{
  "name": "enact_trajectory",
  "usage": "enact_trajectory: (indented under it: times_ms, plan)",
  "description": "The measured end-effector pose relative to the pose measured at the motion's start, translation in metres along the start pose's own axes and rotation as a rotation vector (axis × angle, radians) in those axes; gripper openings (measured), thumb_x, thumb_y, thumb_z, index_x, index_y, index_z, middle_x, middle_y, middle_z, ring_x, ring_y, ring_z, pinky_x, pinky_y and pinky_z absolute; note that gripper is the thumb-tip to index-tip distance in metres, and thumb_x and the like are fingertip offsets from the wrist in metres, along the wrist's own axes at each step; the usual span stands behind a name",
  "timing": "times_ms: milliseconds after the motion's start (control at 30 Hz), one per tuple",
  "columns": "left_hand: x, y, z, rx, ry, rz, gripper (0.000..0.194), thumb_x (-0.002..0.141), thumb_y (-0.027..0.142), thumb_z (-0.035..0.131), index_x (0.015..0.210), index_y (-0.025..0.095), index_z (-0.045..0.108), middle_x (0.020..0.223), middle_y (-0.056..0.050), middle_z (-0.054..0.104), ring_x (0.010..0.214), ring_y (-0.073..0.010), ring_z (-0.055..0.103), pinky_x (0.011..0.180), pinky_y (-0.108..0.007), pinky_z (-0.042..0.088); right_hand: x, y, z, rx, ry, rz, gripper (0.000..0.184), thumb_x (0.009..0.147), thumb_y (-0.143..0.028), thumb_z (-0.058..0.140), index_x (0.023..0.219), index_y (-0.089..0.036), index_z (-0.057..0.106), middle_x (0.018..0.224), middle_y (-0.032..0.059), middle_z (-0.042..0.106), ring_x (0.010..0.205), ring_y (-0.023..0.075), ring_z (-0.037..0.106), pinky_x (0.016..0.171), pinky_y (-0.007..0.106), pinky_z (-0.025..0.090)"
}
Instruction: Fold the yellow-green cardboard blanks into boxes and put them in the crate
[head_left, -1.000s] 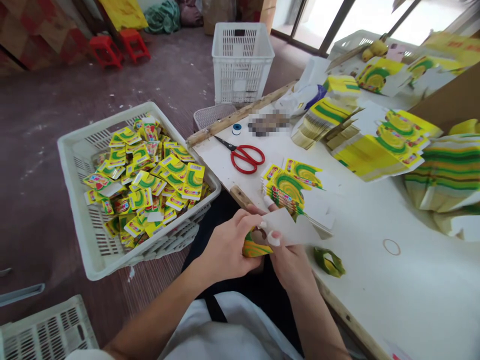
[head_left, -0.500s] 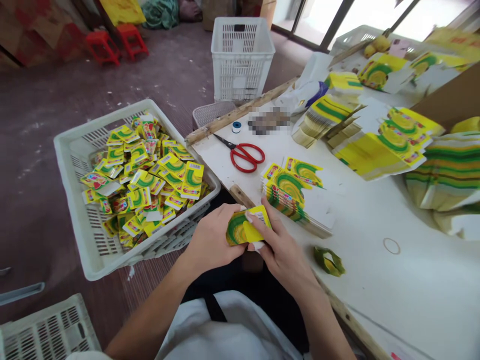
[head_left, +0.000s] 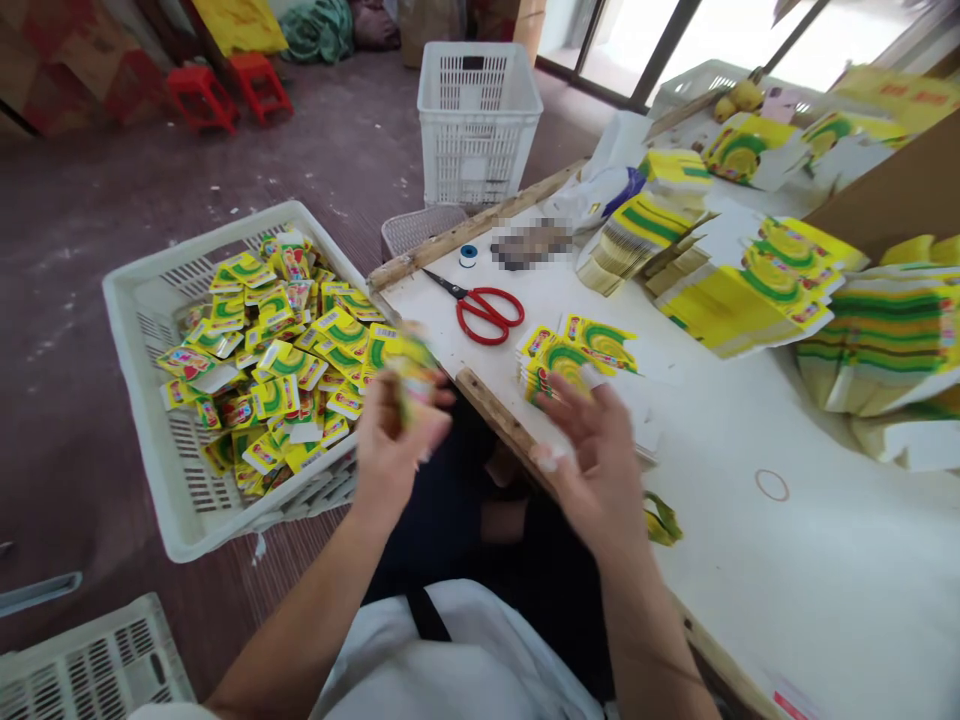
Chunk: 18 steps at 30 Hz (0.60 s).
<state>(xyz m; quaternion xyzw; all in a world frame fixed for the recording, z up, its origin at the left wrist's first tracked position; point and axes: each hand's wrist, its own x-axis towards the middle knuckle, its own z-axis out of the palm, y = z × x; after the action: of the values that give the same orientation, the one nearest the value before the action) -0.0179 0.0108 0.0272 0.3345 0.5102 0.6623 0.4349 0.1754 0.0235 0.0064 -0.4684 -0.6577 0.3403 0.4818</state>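
White table: stretches out from under the right hand and off to its right; its worn wooden edge runs through the space between the hands.
White basket: just left of the left hand, heaped with packed yellow boxes; its right corner sits right by that hand.
Tall carton stacks: beyond the right hand and to its right, well apart from it.
Room between hands: a gap above the dark trousers, bounded beyond by the table's corner.
Low carton pile: just past the right fingertips; touching or not, I can't tell.
Right hand: fingers spread, palm holding nothing I can see.
Left hand: thumb and fingers closed around one small box.
Scissors: beyond both hands, between them.
Small box: in the left fingers, blurred; over the basket corner or beside it, I can't say.
Green loop: just right of the right wrist.
Rubber band: farther right.
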Motion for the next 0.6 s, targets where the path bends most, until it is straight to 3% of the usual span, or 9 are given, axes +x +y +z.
enact_trajectory:
  times_ms: [67, 133, 200, 333, 500, 600]
  plan:
    - [0.011, -0.002, -0.005, -0.276, 0.27, -0.059, 0.045, 0.075, 0.062, 0.07, 0.095, 0.024, 0.058, 0.115, -0.006, 0.067, 0.11, -0.0214, 0.065, 0.091, -0.033, 0.055, 0.015, 0.012, -0.011, -0.269, 0.188, 0.048, 0.056, 0.083, -0.026, 0.062, 0.136, -0.023, 0.044, 0.127, 0.0136, 0.065, 0.11, 0.0284, 0.064, 0.098, 0.053, 0.05]
    - [0.016, -0.006, -0.008, -0.378, 0.382, -0.189, 0.042, 0.08, 0.062, 0.065, 0.092, 0.023, 0.056, 0.119, -0.009, 0.064, 0.117, -0.0215, 0.062, 0.094, -0.034, 0.053, 0.028, 0.024, -0.022, -0.535, 0.229, 0.113, 0.042, 0.078, -0.022, 0.059, 0.12, -0.019, 0.056, 0.112, 0.0144, 0.069, 0.106, 0.0329, 0.063, 0.095, 0.057, 0.048]
    - [0.013, -0.013, -0.006, -0.369, 0.332, -0.301, 0.038, 0.078, 0.053, 0.072, 0.094, 0.022, 0.057, 0.119, -0.01, 0.065, 0.116, -0.0221, 0.063, 0.092, -0.034, 0.054, 0.035, 0.032, -0.027, -0.676, 0.196, 0.149, 0.033, 0.076, -0.019, 0.054, 0.108, -0.018, 0.06, 0.103, 0.0147, 0.07, 0.101, 0.0341, 0.062, 0.093, 0.057, 0.047]
    - [-0.007, -0.026, 0.003, -0.273, 0.131, -0.337, 0.047, 0.065, 0.042, 0.085, 0.101, 0.02, 0.064, 0.108, -0.006, 0.07, 0.096, -0.0179, 0.068, 0.08, -0.027, 0.055, 0.034, 0.035, -0.025, -0.695, 0.194, 0.173, 0.033, 0.073, -0.016, 0.051, 0.106, -0.019, 0.057, 0.097, 0.0126, 0.069, 0.095, 0.0314, 0.061, 0.088, 0.051, 0.049]
    - [-0.018, -0.026, 0.009, -0.155, -0.005, -0.359, 0.043, 0.068, 0.043, 0.083, 0.099, 0.018, 0.068, 0.089, -0.003, 0.073, 0.078, -0.0131, 0.067, 0.07, -0.023, 0.052, 0.032, 0.031, -0.022, -0.662, 0.219, 0.181, 0.029, 0.072, -0.018, 0.052, 0.102, -0.021, 0.05, 0.096, 0.011, 0.063, 0.095, 0.0301, 0.059, 0.086, 0.05, 0.048]
    - [-0.023, -0.028, 0.011, -0.125, -0.074, -0.382, 0.04, 0.07, 0.043, 0.082, 0.099, 0.018, 0.068, 0.087, -0.003, 0.073, 0.075, -0.0124, 0.066, 0.07, -0.024, 0.052, 0.035, 0.028, -0.026, -0.559, 0.266, 0.201, 0.031, 0.072, -0.018, 0.054, 0.102, -0.022, 0.046, 0.091, 0.0072, 0.061, 0.085, 0.0265, 0.061, 0.081, 0.048, 0.051]
